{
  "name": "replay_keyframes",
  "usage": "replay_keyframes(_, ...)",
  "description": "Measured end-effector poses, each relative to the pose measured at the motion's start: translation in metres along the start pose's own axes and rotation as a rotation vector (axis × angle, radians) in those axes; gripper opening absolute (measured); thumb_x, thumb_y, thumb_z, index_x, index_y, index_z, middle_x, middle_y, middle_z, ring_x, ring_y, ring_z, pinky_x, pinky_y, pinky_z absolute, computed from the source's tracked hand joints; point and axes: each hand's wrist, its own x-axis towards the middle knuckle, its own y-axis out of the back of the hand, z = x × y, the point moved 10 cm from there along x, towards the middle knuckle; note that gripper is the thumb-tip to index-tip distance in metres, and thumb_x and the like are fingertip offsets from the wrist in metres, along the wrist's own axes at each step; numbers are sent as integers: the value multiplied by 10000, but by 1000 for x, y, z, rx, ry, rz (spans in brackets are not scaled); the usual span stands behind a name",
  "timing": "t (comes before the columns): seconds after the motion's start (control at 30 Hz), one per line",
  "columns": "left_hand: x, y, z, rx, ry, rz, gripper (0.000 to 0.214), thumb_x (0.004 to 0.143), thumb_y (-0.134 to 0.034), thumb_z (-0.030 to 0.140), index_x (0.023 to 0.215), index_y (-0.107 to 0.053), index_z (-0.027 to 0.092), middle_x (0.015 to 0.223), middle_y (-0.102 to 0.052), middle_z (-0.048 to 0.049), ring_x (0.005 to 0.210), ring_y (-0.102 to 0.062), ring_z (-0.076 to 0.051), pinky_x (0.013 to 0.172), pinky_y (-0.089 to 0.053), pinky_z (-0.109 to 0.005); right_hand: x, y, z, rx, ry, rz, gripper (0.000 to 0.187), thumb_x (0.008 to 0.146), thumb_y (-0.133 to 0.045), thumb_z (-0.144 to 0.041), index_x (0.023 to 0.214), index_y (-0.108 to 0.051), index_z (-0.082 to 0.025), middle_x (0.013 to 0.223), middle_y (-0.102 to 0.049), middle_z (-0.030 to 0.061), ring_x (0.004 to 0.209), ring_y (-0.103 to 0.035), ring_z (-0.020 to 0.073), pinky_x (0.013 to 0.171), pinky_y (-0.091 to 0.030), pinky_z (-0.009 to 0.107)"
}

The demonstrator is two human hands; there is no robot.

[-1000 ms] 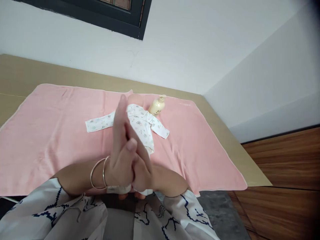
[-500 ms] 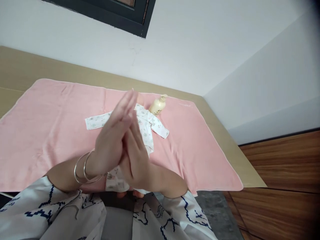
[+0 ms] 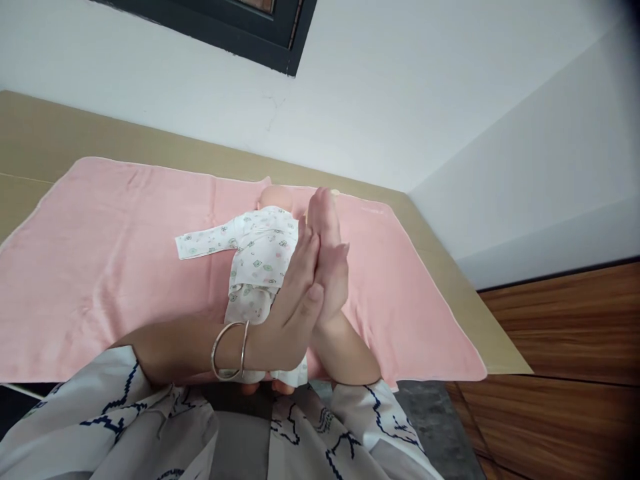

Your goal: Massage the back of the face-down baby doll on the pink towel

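Observation:
My left hand [image 3: 287, 303], with two metal bangles on its wrist, and my right hand [image 3: 327, 250] are pressed flat together palm to palm, fingers stretched out, with nothing in them. They hover just above the right side of a baby doll [image 3: 257, 250] in a white printed outfit. The doll lies on its back on a pink towel [image 3: 100, 267], head [image 3: 273, 197] towards the wall, one sleeve stretched out to the left. Its toes peek out below my left wrist.
The towel covers most of a tan table [image 3: 467, 297] set against a white wall. A dark window frame [image 3: 225, 27] is above. Wooden flooring [image 3: 575, 400] lies to the right. My patterned white sleeves fill the bottom edge.
My joined hands have slid against each other and shifted right, uncovering the doll's chest and hiding the cream bottle that stood by its head.

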Motion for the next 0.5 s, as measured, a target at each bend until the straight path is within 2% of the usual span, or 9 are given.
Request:
replay_keyframes(0.07, 5, 0, 10, 147, -136, -13, 453, 1017, -410, 299, 1463, -472, 348, 1634, -299, 122, 1581, -51, -157, 1320, -37, -295, 3, 1, 13, -33, -52, 59, 557, 1020, 43, -497, 1575, 21, -461, 1679, -104, -167, 1568, -52, 142, 1289, -211, 488)
replay_keyframes(0.13, 15, 11, 11, 150, -117, 24, 425, 1025, -387, 314, 1432, -510, 333, 1590, -394, 85, 1579, -82, -161, 1317, -65, -313, 0, -8, 23, -80, -109, 54, 579, 1012, 54, -527, 1582, 45, -428, 1687, -96, -135, 1570, -49, 139, 1291, -198, 480)
replay_keyframes(0.2, 27, 26, 20, 158, -122, 89, 405, 1025, -389, 313, 1403, -531, 345, 1534, -471, 68, 1577, -92, -151, 1313, -79, -319, -8, -25, 21, -61, -99, -11, 629, 999, 2, -610, 1593, 0, -404, 1685, -149, -103, 1572, -69, 159, 1294, -207, 463)
replay_keyframes(0.33, 49, 63, 44, 56, -240, 267, 395, 1048, -316, 346, 1401, -491, 369, 1509, -488, 61, 1547, -227, -136, 1284, -197, -321, -28, -53, -6, 97, 27, -219, 672, 991, -224, -669, 1595, -141, -384, 1664, -253, -60, 1566, -148, 210, 1303, -216, 449)
replay_keyframes(0.4, 63, 85, 35, -44, -177, 372, 391, 1045, -333, 382, 1410, -463, 334, 1515, -482, 27, 1518, -306, -161, 1251, -274, -335, -33, -56, -6, 143, -19, -254, 662, 998, -282, -642, 1593, -158, -379, 1670, -239, -63, 1560, -178, 212, 1297, -238, 450)
replay_keyframes(0.5, 83, 117, -1, -12, 44, 527, 342, 995, -476, 427, 1302, -534, 288, 1467, -517, -18, 1468, -385, -207, 1225, -316, -347, -31, -50, 10, 259, -107, -184, 665, 1010, -359, -574, 1596, -125, -365, 1689, -150, -66, 1554, -193, 198, 1276, -291, 441)
